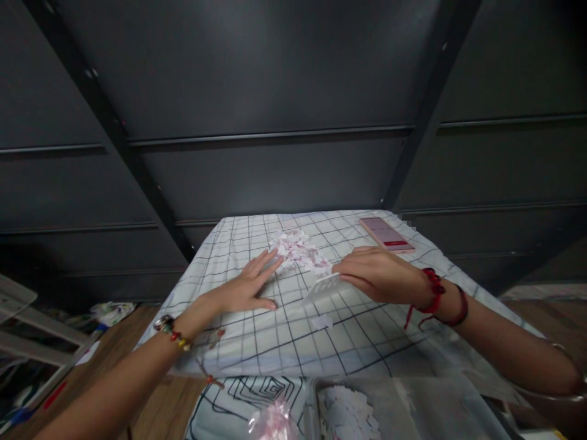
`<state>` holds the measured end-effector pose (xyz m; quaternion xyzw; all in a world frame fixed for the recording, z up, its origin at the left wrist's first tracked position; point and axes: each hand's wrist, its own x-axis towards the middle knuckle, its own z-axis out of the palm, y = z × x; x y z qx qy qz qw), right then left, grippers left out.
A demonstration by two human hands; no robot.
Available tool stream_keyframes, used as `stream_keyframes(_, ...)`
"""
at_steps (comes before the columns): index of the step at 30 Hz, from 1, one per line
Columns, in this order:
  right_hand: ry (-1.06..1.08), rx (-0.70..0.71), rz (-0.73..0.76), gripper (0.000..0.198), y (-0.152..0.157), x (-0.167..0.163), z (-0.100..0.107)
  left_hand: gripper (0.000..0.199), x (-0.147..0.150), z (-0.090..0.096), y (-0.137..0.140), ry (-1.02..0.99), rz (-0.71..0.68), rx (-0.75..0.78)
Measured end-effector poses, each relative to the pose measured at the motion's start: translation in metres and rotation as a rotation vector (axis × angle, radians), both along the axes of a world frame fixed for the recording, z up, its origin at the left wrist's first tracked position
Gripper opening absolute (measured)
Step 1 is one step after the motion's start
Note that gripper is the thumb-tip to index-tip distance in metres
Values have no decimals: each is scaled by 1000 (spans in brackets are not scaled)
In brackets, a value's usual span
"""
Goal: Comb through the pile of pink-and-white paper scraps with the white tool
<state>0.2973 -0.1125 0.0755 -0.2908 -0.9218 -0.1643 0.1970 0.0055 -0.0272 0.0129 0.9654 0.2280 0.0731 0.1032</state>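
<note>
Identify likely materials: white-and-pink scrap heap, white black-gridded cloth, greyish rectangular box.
White-and-pink scrap heap: probably matte paper; thin, irregular flakes.
White black-gridded cloth: likely matte fabric; it drapes and wrinkles.
Greyish rectangular box: probably plastic, slightly glossy; smooth walls, faint glints.

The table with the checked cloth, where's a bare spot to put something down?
There's bare cloth between the paper pile and the phone, and more left of the pile, beyond the left hand. Nearer, it's bare between the loose scrap and the right forearm. The middle is crowded: pile, left hand, and right hand holding a white card.
</note>
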Motion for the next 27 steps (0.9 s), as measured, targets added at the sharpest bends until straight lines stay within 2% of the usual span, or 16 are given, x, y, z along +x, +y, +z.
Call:
stream_keyframes(2, -39, -64, 0, 23, -9, 2, 2, 75, -3, 3, -23, 40, -79, -1)
stream_keyframes(5, -50, -132, -29, 22, -21, 3, 2, 65, -6, 4, -48, 134, -160, -14)
stream_keyframes(12, 66, -280, -55, 20, -59, 4, 8, 59, -9, 3, -58, 182, -133, 16)
stream_keyframes(15, 36, -259, -128, 20, -80, 8, 13, 58, -10, 1, -58, 158, -136, 28)
stream_keyframes(20, -34, -193, -143, 26, -101, 17, 21, 58, -12, 0, -60, 151, -136, 22)
stream_keyframes(25, -13, -182, -173, 22, -87, 29, 29, 47, -6, 21, -53, 115, -169, -67)
stream_keyframes(27, -28, -73, -194, 22, -71, 33, 30, 43, 3, 31, -44, 26, -161, -79)
